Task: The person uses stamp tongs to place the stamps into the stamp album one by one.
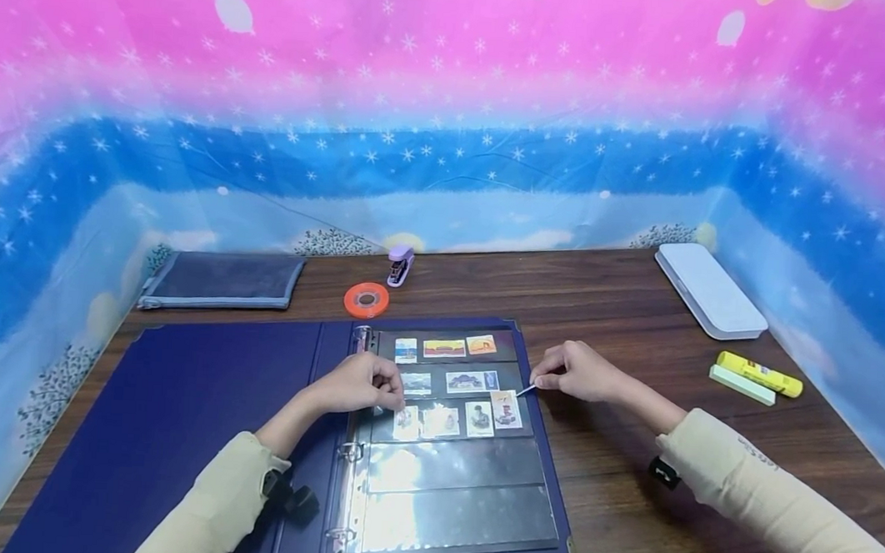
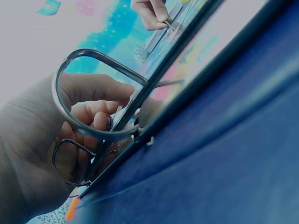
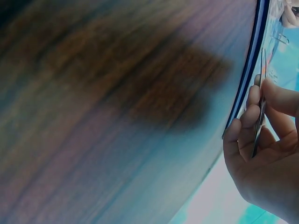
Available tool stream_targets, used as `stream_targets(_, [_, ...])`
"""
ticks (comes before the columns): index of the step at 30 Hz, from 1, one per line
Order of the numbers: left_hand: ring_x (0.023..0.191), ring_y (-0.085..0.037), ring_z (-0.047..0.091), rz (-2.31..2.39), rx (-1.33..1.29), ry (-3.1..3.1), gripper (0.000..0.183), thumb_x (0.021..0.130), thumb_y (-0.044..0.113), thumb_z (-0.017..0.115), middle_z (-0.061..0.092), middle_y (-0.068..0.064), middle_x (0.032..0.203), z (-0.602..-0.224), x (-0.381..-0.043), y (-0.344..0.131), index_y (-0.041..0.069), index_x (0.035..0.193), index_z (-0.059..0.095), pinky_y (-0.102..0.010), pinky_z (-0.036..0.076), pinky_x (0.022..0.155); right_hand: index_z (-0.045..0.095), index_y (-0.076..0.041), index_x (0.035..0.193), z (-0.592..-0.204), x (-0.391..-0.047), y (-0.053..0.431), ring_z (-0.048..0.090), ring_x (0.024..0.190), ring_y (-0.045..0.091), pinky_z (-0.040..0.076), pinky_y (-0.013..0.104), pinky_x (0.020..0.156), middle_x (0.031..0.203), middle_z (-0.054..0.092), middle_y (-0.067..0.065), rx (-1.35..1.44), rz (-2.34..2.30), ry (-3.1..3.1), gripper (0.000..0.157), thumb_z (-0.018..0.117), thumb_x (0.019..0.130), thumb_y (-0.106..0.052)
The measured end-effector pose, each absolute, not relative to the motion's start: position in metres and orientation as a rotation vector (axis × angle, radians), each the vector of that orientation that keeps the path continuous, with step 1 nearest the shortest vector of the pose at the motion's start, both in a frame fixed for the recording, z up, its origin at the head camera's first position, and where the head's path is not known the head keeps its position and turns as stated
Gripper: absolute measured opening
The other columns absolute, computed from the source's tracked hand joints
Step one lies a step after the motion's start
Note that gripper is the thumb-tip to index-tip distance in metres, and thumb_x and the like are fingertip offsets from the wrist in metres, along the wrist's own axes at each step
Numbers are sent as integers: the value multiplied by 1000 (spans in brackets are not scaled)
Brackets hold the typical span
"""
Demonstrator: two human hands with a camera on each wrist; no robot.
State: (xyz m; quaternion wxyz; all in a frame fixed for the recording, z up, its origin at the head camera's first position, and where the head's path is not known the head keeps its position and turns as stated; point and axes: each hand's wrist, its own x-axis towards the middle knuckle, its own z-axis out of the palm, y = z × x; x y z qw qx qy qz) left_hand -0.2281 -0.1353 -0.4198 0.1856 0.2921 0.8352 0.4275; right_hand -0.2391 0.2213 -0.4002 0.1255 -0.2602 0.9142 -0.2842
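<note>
In the head view my right hand point(image 1: 576, 371) grips slim metal tweezers point(image 3: 259, 112) at the page's right edge. The tips meet the upper right corner of a stamp point(image 1: 506, 412), which sits higher than its neighbours in the third row. My left hand point(image 1: 358, 383) rests on the black stock page point(image 1: 470, 466) by the row's left end, fingers loosely bent, partly covering a stamp point(image 1: 406, 423). In the left wrist view its thumb and fingertips touch the page behind the metal binder rings point(image 2: 88, 133). The page belongs to an open navy stamp album point(image 1: 202, 414).
Behind the album lie an orange tape roll point(image 1: 367, 300), a purple stapler point(image 1: 400, 266) and a grey zip pouch point(image 1: 224, 280). At the right are a white case point(image 1: 710, 290), a yellow glue stick point(image 1: 760, 374) and a pale green bar point(image 1: 741, 385). A patterned cloth surrounds the table.
</note>
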Motion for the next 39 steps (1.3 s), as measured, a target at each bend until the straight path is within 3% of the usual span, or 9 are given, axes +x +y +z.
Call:
stream_targets(4, [50,-3,41,1206,816,2356,11,81,15,69,46,6,56,-415,-225,-134,9,71,67,-24,41,69,74,-8,88,-400,-241,221,51,68,7,42,23,63,88,71,6,-709,-853,2641,12,63,87,-11])
stream_targets(6, [51,-3,42,1204,814,2360,11,80,15,69,46,6,56,-416,-225,-134,9,71,67,-30,39,83,74,-7,88,-400,-242,221,50,67,8,41,22,62,89,71,7,-699,-859,2639,12,63,87,-11])
stream_targets(11, [51,-4,43,1213,816,2350,11,80,16,70,47,8,55,-420,-228,-135,13,70,67,-48,25,103,75,-7,86,-402,-244,219,51,70,7,41,22,63,89,71,7,-694,-861,2650,12,63,86,-10])
stream_targets(16, [51,-4,43,1202,806,2350,11,80,17,70,47,6,56,-419,-228,-134,11,71,67,-34,39,88,75,-9,82,-399,-242,218,53,72,6,42,21,65,85,70,4,-688,-840,2665,11,64,85,-8])
stream_targets(18, [51,-4,42,1195,798,2354,11,80,16,70,46,6,56,-419,-227,-134,10,72,68,-27,41,74,75,-10,82,-398,-242,217,51,69,6,40,21,64,80,68,2,-697,-827,2663,11,65,85,-8])
stream_targets(21, [51,-3,40,1183,785,2362,10,81,14,70,46,5,57,-417,-226,-133,7,74,68,-22,40,65,75,-10,81,-395,-243,216,44,63,7,37,21,61,71,60,-1,-720,-813,2658,11,65,84,-7])
stream_targets(28, [51,-3,39,1178,780,2350,9,81,6,66,45,3,57,-395,-216,-130,-1,75,67,-22,39,67,75,-10,79,-392,-247,214,39,59,5,35,20,58,64,54,-4,-831,-767,2683,11,66,83,-6])
stream_targets(39, [51,-2,39,1187,780,2349,9,81,7,67,46,4,58,-384,-210,-129,0,75,66,-20,38,62,76,-7,84,-390,-248,212,35,59,3,35,18,60,65,55,-4,-913,-745,2624,9,67,83,-7])
